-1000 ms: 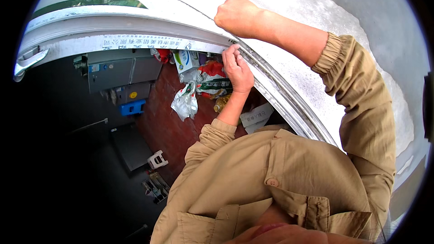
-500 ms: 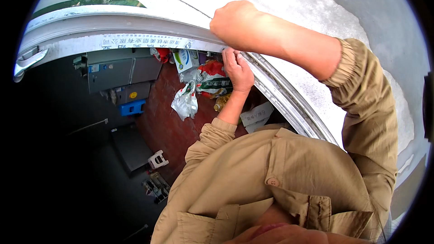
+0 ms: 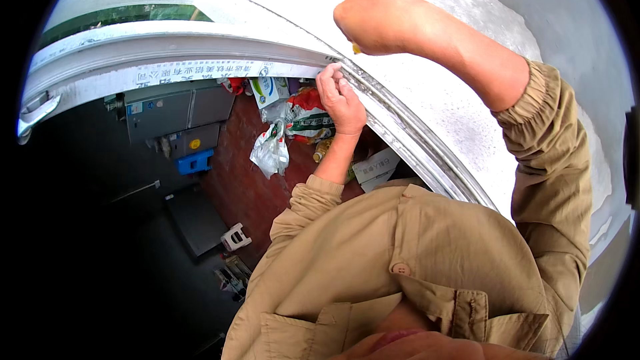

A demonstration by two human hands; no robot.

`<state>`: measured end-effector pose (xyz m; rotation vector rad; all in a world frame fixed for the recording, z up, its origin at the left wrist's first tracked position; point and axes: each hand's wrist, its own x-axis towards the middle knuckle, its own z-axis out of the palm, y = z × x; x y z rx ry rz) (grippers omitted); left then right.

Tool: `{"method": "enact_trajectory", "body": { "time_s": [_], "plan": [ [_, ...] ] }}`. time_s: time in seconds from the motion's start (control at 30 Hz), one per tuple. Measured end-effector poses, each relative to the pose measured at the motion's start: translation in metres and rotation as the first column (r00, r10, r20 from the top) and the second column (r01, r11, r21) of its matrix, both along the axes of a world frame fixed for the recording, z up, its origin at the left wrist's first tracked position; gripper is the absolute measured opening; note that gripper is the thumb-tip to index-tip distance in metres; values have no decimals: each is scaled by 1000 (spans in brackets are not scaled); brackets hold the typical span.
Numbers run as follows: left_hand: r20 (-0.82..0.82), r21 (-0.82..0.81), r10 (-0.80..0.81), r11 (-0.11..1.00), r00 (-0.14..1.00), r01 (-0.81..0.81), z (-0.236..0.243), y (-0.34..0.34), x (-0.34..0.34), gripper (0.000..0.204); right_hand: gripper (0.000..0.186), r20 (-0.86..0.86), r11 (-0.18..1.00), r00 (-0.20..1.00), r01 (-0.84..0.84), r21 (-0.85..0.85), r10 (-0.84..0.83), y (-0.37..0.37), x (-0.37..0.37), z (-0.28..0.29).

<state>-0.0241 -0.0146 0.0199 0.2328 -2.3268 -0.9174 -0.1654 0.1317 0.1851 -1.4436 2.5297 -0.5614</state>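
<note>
My left hand [image 3: 342, 103] is at the inner edge of a white metal window frame [image 3: 293, 53], its fingers curled against the corner where the sash meets the grooved track [image 3: 427, 130]. My right hand [image 3: 373, 21] is closed in a fist above the pale sill [image 3: 460, 113], just outside that corner and apart from the frame. A small yellow bit [image 3: 356, 48] shows under the fist; the rest of what it holds is hidden by the hand.
At the left end of the frame is a metal handle [image 3: 37, 117]. Down inside, on a red floor [image 3: 233, 153], are plastic bags [image 3: 272, 150], a box [image 3: 270, 90], grey cabinets [image 3: 160, 117], a blue bin [image 3: 195, 162] and a white stool [image 3: 235, 237]. Green glass [image 3: 127, 19] fills part of the sash.
My right hand has lifted away from the frame's corner, toward the right, uncovering the corner and a yellow bit under the fist. My left hand has shifted slightly left in view, still at the edge.
</note>
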Motion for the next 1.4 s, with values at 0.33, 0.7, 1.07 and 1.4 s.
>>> {"method": "enact_trajectory", "body": {
  "time_s": [0.33,0.7,1.07,1.4],
  "plan": [
    [10,-17,11,1000,1000,-11,4,3,1,38,13,106,998,994,33,-58,-27,3,-5,-38],
    [27,90,28,995,999,-31,2,4,-1,41,19,210,962,964,200,-187,-160,37,26,-70],
    [-31,21,17,1000,999,-17,-2,2,-3,42,28,495,828,846,416,-377,-199,48,80,-111],
    [-41,50,31,998,999,-29,-6,1,-2,44,32,718,642,680,619,-452,-149,29,92,-157]
  ]
}}
